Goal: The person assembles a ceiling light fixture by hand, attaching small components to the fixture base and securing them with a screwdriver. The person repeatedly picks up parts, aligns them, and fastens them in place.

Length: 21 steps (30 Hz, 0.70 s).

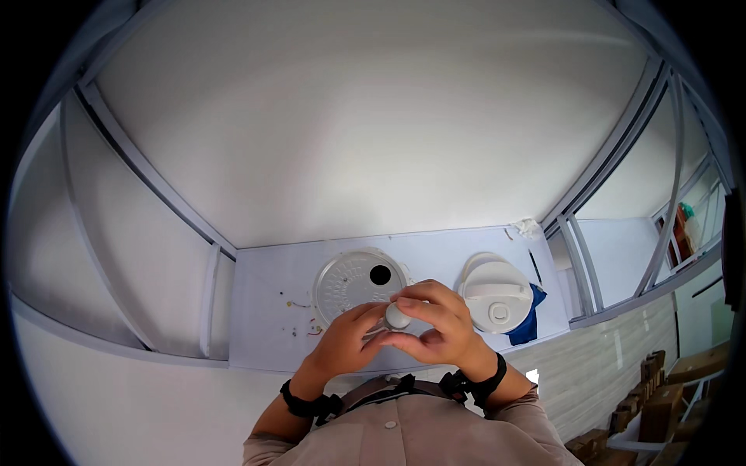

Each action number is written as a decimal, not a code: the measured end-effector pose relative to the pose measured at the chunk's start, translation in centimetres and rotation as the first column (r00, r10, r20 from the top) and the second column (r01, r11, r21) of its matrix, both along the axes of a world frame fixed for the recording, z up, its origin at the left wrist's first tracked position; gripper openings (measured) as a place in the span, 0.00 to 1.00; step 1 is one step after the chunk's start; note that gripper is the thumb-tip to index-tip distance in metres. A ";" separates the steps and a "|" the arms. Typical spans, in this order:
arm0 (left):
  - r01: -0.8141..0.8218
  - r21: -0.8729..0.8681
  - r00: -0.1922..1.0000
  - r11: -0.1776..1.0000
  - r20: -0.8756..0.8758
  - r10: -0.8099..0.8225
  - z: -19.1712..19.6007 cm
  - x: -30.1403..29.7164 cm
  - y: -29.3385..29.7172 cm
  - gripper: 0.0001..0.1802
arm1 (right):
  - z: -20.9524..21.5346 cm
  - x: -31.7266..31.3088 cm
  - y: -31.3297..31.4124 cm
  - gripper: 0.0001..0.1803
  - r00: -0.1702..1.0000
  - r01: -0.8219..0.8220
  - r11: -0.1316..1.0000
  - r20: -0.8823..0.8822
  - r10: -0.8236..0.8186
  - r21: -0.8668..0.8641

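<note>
In front of my body, above the table's near edge, both hands close around a small white object with a rounded end (398, 316); its lower part is hidden by the fingers. My left hand (347, 339) grips it from the left side. From the right, my right hand (437, 322) has its thumb and fingers curled about it. Just beyond the hands lies a round silver-grey disc-shaped piece (334, 283) with raised marks and a black circle (380, 275) on it. To the right rests a round white appliance lid (497, 277) with a broad handle.
A folded blue cloth (528, 330) lies partly under the white lid. Behind it are a thin black stick-like tool (535, 266) and crumpled white paper (528, 226). Small scraps (298, 304) dot the table's left. A pale wall (388, 140) and framed side panels enclose the white table (264, 272).
</note>
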<state>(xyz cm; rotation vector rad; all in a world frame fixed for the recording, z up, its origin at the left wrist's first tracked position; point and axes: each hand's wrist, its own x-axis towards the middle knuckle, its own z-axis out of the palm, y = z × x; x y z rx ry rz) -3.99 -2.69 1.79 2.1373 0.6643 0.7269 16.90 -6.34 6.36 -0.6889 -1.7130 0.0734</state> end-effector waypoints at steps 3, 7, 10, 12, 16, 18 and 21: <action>0.025 0.022 0.995 0.999 0.093 -0.027 -0.6 0.3 0.2 0.24 | 0.3 -0.1 -0.2 0.33 1.000 0.009 0.998 0.005 -0.009 -0.055; 0.067 -0.012 0.986 0.998 0.152 -0.064 0.7 1.1 0.0 0.23 | 0.4 0.1 -0.2 0.32 0.999 0.025 0.994 -0.017 -0.027 -0.107; 0.058 -0.065 0.986 0.996 0.160 -0.047 0.7 1.1 0.3 0.20 | 0.6 0.3 -0.2 0.31 0.999 0.040 0.992 -0.005 -0.041 -0.122; 0.031 -0.106 0.990 0.994 0.141 -0.016 0.4 1.1 0.5 0.18 | 0.8 0.3 -0.3 0.31 0.999 0.051 0.989 0.001 -0.051 -0.142; -0.026 -0.113 0.981 0.993 0.190 0.047 0.1 1.6 0.8 0.15 | 0.8 0.3 -0.6 0.31 1.000 0.028 0.975 -0.004 -0.030 -0.222; -0.042 -0.112 0.975 0.993 0.213 0.066 0.2 1.6 1.0 0.15 | 0.8 0.4 -0.6 0.31 1.000 0.003 0.969 0.024 0.003 -0.246; -0.065 -0.112 0.973 0.992 0.215 0.088 0.4 1.5 1.3 0.18 | 0.9 0.6 -0.6 0.32 0.994 -0.053 0.961 0.080 0.077 -0.270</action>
